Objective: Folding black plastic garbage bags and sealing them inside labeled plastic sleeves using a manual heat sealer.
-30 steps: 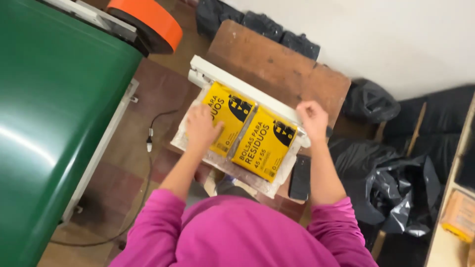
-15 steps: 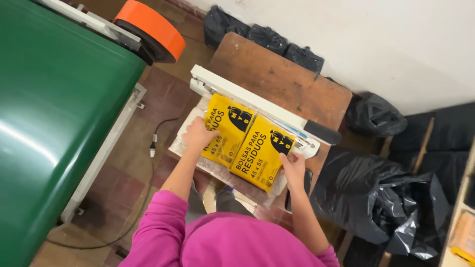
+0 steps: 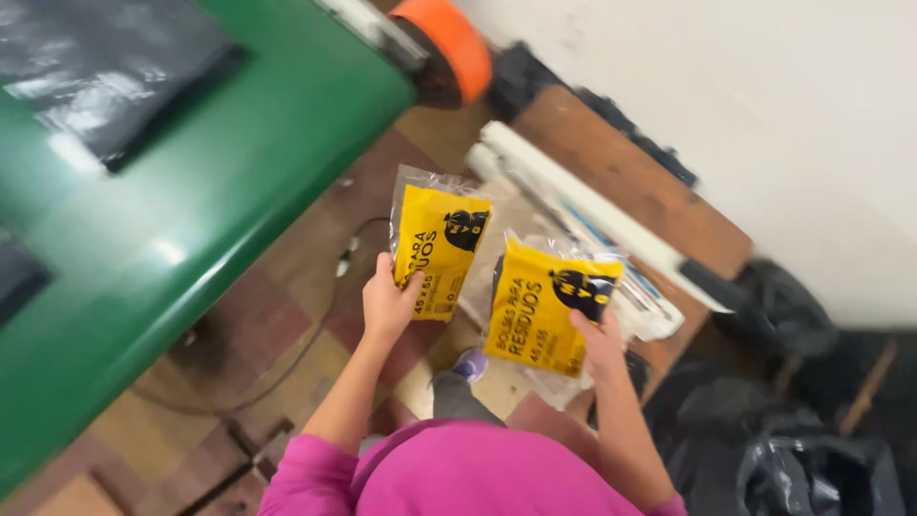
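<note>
Hands of a person in a bright pink top each lift one flat packet above a tiled floor (image 3: 287, 315) of worn brown and tan squares. The left hand (image 3: 387, 304) is clamped on the lower left corner of the left packet (image 3: 437, 244), a clear, crinkly plastic sleeve around a smooth yellow rectangle with black print, held upright and tilted slightly to the right. The right hand (image 3: 602, 346) is closed on the lower right edge of the right packet (image 3: 546, 306), which is of the same kind: glossy yellow with a black emblem, loose clear film showing beyond its edges. The two packets hang side by side, near each other but not touching, the left one a little higher. Behind the right packet stands a low brown wooden tabletop (image 3: 630, 182), bearing a long white bar-shaped device (image 3: 583, 210) with a dark end. To the left a large green machine (image 3: 191, 191) with a shiny, rounded painted surface fills the view; an orange roll (image 3: 449, 43) sits at its far end. Crumpled black plastic bags (image 3: 793, 459) lie at the lower right against a pale wall. A thin dark cable (image 3: 315, 325) trails across the floor.
</note>
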